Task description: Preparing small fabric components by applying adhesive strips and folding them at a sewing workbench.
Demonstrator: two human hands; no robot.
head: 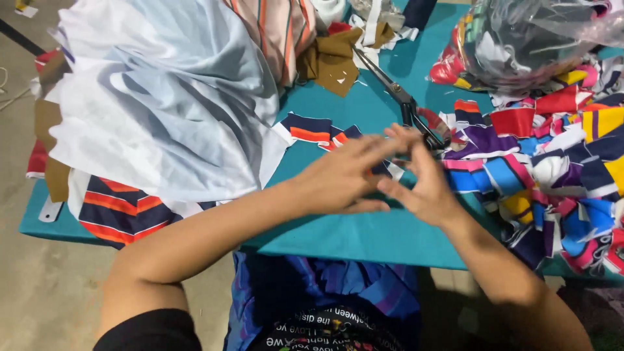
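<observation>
My left hand and my right hand meet over the teal table, fingers spread and overlapping. They hover over or touch a small striped fabric scrap in navy, white and orange; whether either hand grips it I cannot tell. More striped scraps lie just left of the fingertips. Black-handled scissors lie right behind the fingers, blades pointing away.
A big white cloth is heaped at the left over striped fabric. A pile of colourful scraps fills the right side, with a clear plastic bag of scraps behind it. Brown cloth pieces lie at the back.
</observation>
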